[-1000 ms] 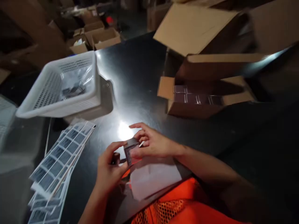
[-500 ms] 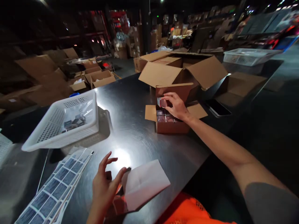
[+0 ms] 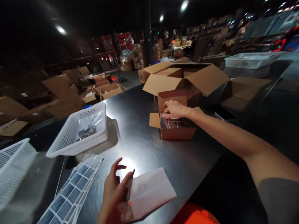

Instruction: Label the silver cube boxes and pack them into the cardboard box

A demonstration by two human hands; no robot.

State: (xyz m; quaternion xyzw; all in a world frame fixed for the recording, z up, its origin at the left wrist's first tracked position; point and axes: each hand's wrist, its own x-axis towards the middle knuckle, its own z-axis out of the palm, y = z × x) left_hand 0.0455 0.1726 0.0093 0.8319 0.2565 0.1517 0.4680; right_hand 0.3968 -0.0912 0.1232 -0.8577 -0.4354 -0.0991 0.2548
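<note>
Our right hand (image 3: 174,109) presses flat on the nearly full small carton (image 3: 175,130) at two o'clock, while our left hand (image 3: 115,188), fingers spread, rests beside the white sheet (image 3: 151,191) at six o'clock, label sheets (image 3: 70,193) still unused.

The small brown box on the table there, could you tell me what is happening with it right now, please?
A person at a dark metal table has the right hand reaching into the small brown box, pressing on the shiny little packs packed inside. The left hand rests open by a white sheet near the table's edge. Sticker sheets and a white basket lie to the left.
</note>
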